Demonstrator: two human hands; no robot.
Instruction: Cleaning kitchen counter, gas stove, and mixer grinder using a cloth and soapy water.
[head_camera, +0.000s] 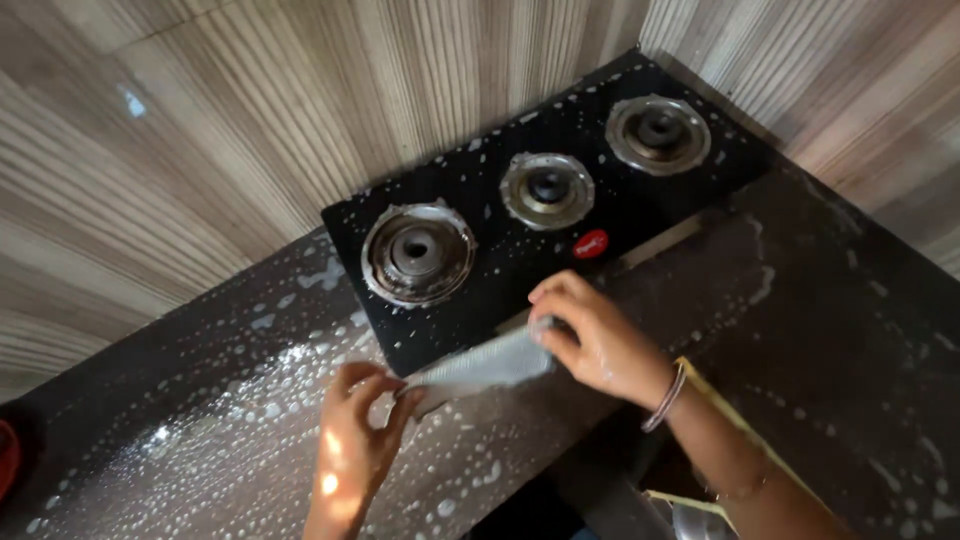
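- Here the left hand (352, 440) and right hand (590, 340) both pinch a grey cloth (480, 368), stretched between them
- Near the black stove (500, 255) on the soapy bench (220, 440)

Left hand (352, 440): enters from the near edge, left of centre, forearm rising almost straight up. Fingers curl rightward, thumb and fingertips pinched together on something at the hand's far right side. Sunlit patches on the back of the hand.

Right hand (597, 340): enters from the near right, forearm running diagonally toward far left. Wrist slightly bent, palm down, fingers curled and pressed down at the left. Thin bangle on wrist; skin looks wet.
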